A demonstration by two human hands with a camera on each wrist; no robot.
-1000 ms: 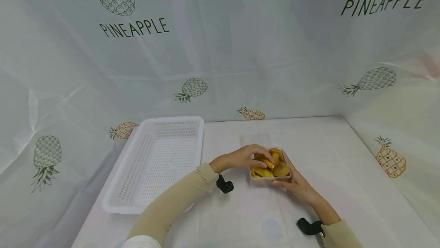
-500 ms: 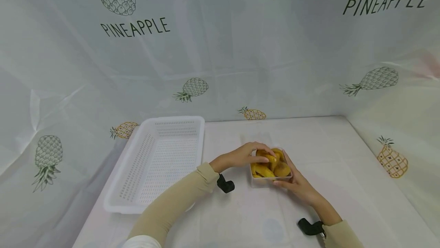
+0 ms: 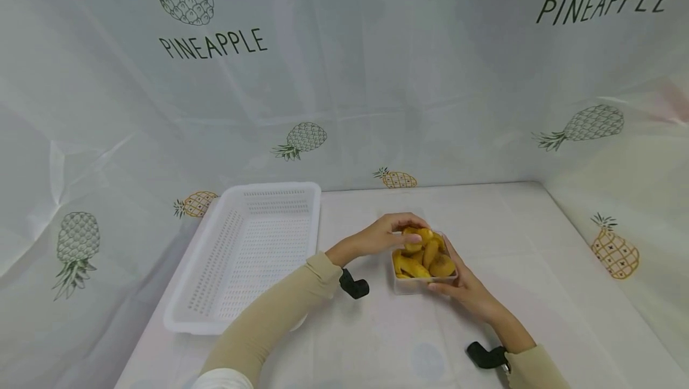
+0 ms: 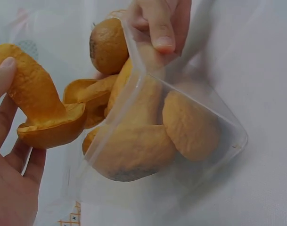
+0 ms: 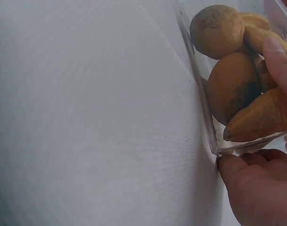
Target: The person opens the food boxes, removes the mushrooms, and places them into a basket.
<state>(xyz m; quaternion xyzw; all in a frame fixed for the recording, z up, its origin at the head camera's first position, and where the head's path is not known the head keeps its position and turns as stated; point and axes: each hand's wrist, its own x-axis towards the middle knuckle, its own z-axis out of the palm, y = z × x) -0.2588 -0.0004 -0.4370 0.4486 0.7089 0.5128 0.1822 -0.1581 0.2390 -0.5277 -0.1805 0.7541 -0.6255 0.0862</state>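
A clear plastic container [image 3: 415, 286] of yellow-orange fruit pieces [image 3: 438, 264] sits on the white table. My right hand [image 3: 456, 283] grips its near right corner, with the thumb over the rim. The right wrist view shows that hand [image 5: 256, 188] under the container's wall [image 5: 196, 89]. My left hand [image 3: 399, 231] pinches a curled orange peel piece [image 3: 415, 236] just above the container's far left side. In the left wrist view the peel piece [image 4: 44, 113] lies against my left hand [image 4: 11, 155], beside the container [image 4: 204, 155].
A white perforated basket [image 3: 244, 251] stands on the table to the left of the hands. Pineapple-print cloth covers the table [image 3: 538, 269] and the walls behind and to the right. Black wrist mounts [image 3: 352, 286] sit on both forearms.
My left hand has risen slightly, lifting the peel piece from among the fruit to just above the rim. The right hand and the container have stayed put.
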